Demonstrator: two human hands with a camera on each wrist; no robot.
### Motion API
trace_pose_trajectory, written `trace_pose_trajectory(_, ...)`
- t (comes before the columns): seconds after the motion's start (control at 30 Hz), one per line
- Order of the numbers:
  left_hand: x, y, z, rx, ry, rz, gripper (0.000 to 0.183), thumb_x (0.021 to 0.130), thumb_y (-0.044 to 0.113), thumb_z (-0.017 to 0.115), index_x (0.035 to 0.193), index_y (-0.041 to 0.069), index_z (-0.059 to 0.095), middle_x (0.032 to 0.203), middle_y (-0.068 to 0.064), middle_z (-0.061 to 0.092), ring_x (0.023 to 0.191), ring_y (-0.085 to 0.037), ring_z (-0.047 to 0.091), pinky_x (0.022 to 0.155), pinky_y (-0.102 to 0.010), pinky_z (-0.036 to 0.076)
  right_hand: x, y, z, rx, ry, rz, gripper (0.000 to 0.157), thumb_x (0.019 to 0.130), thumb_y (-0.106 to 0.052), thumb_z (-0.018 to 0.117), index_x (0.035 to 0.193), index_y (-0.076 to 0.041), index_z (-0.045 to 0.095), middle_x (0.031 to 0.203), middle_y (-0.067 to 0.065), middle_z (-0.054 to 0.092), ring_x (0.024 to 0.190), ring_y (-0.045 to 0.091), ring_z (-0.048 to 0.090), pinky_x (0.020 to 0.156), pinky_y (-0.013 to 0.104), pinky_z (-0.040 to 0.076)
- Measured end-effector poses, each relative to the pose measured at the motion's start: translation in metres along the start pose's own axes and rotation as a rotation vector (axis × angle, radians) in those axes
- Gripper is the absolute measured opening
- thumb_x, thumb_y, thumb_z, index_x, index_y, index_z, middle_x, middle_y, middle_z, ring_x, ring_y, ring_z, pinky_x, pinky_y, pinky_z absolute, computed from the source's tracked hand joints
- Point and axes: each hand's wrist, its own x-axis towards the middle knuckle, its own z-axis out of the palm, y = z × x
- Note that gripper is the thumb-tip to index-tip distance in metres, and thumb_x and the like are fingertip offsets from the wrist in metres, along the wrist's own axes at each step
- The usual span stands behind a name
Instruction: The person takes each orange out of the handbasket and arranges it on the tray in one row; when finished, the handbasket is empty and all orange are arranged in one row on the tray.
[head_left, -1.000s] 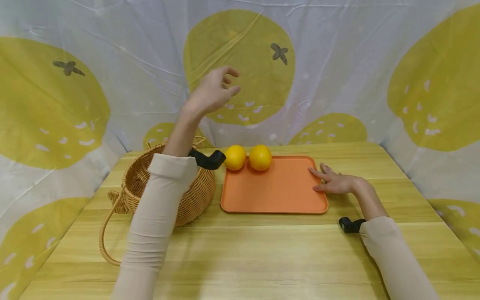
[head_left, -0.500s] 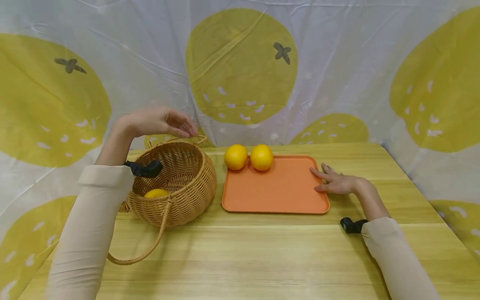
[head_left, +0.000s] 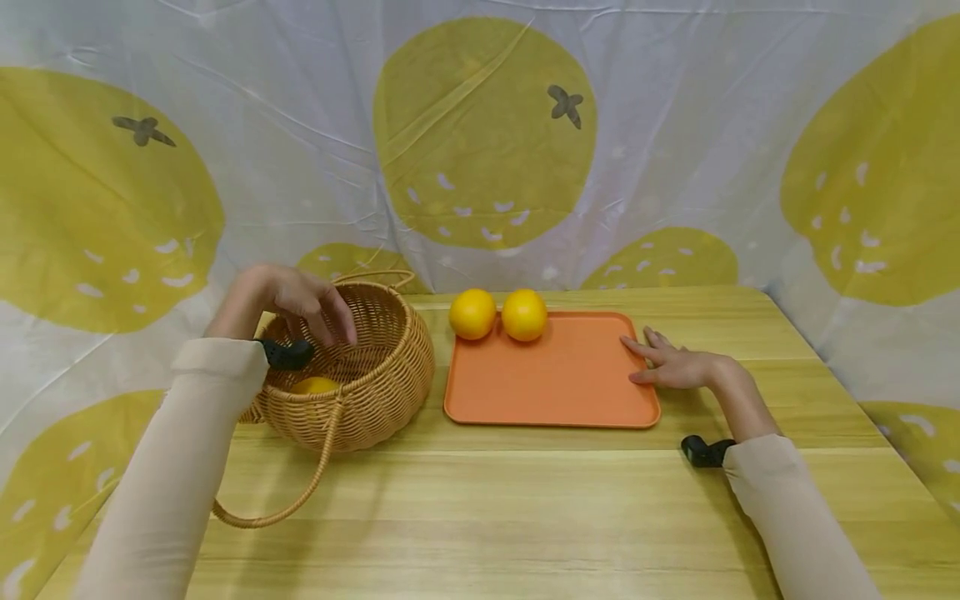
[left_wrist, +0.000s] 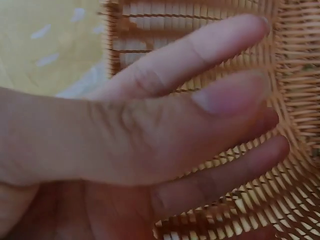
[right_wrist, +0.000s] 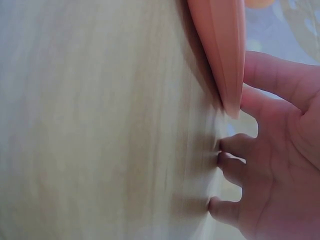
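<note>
Our left hand (head_left: 300,302) and right hand (head_left: 677,368), well apart
At left, our fingers (head_left: 342,315) droop, loosely bent; at right, they spread.

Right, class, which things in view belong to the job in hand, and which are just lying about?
Likely in the job:
wicker basket, left hand at its opening
orange tray, right hand at its edge
two oranges by the tray's far corner
yellow fruit inside the basket

Likely just surroundings:
wooden table
patterned cloth
black wrist devices
</note>
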Motion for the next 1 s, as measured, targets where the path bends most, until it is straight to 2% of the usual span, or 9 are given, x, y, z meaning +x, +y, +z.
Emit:
trace_pose_trajectory(0.07,0.005,-0.002,0.003,0.015,-0.022,-0.043,0.035,0.096,0.016,0.071,0.131,0.010,0.070,0.142,-0.009,0.064,0.118,-0.019,0.060,0.082,-0.039,0.058,0.000,0.000,0.000,0.002,-0.005,0.004,0.085,0.107,-0.038,0.055,0.165,0.000,0.006,0.164,0.037,-0.022,0.151,0.056,-0.022,0.116,0.076,-0.013)
trace_pose_trajectory(0.27,0.018,-0.008,0.013,-0.009,-0.129,-0.111,0.033,0.097,0.022,0.074,0.129,0.015,0.073,0.143,-0.004,0.064,0.137,-0.027,0.054,0.101,-0.052,0.052,0.000,-0.001,0.000,-0.001,-0.010,0.005,0.086,0.107,-0.038,0.056,0.165,0.000,0.006,0.164,0.038,-0.021,0.151,0.057,-0.022,0.116,0.076,-0.013)
trace_pose_trajectory(0.33,0.019,-0.009,0.014,-0.044,-0.167,-0.115,0.033,0.097,0.020,0.072,0.129,0.014,0.072,0.141,-0.004,0.065,0.135,-0.024,0.056,0.105,-0.049,0.050,0.000,-0.001,0.000,-0.003,-0.005,0.003,0.086,0.106,-0.038,0.056,0.165,0.000,0.007,0.164,0.038,-0.021,0.151,0.056,-0.021,0.116,0.076,-0.012)
trace_pose_trajectory(0.47,0.023,-0.013,0.017,-0.114,-0.231,-0.096,0.032,0.096,0.013,0.073,0.128,0.011,0.073,0.129,-0.001,0.071,0.120,-0.015,0.062,0.100,-0.035,0.049,-0.001,-0.002,0.000,-0.009,-0.004,0.008,0.086,0.106,-0.039,0.057,0.165,0.000,0.007,0.164,0.038,-0.020,0.152,0.056,-0.021,0.116,0.076,-0.012)
trace_pose_trajectory(0.6,0.027,-0.014,0.018,-0.071,-0.259,-0.107,0.033,0.094,0.013,0.075,0.127,0.012,0.073,0.123,0.001,0.070,0.113,-0.011,0.061,0.092,-0.027,0.049,-0.001,-0.002,0.000,-0.004,-0.005,0.010,0.087,0.106,-0.038,0.058,0.165,-0.001,0.007,0.164,0.037,-0.021,0.152,0.056,-0.021,0.116,0.076,-0.012)
trace_pose_trajectory(0.7,0.029,-0.013,0.020,-0.042,-0.271,-0.167,0.035,0.095,0.017,0.076,0.129,0.014,0.072,0.113,0.004,0.067,0.102,-0.010,0.057,0.087,-0.028,0.046,0.000,0.000,0.001,0.000,-0.005,0.012,0.087,0.106,-0.038,0.058,0.165,-0.001,0.007,0.164,0.037,-0.021,0.151,0.056,-0.021,0.116,0.076,-0.012)
trace_pose_trajectory(0.83,0.029,-0.013,0.023,-0.050,-0.275,-0.217,0.040,0.094,0.021,0.076,0.133,0.016,0.070,0.106,0.004,0.061,0.109,-0.016,0.054,0.105,-0.043,0.046,0.000,0.000,0.001,0.003,-0.006,0.011,0.086,0.106,-0.038,0.058,0.165,-0.001,0.007,0.164,0.037,-0.021,0.151,0.056,-0.021,0.116,0.076,-0.012)
trace_pose_trajectory(0.93,0.029,-0.014,0.024,-0.034,-0.274,-0.217,0.045,0.092,0.023,0.078,0.136,0.017,0.068,0.120,-0.001,0.062,0.140,-0.029,0.045,0.120,-0.065,0.029,0.000,-0.001,0.000,0.001,-0.005,0.008,0.086,0.106,-0.038,0.058,0.165,-0.001,0.007,0.164,0.038,-0.020,0.151,0.056,-0.021,0.116,0.077,-0.012)
trace_pose_trajectory(1.0,0.029,-0.015,0.025,-0.022,-0.276,-0.214,0.047,0.091,0.024,0.079,0.136,0.018,0.067,0.126,-0.003,0.061,0.150,-0.035,0.036,0.121,-0.072,0.021,0.000,-0.002,0.000,0.000,-0.006,0.006,0.086,0.106,-0.038,0.057,0.165,0.000,0.007,0.164,0.038,-0.021,0.151,0.056,-0.021,0.116,0.077,-0.012)
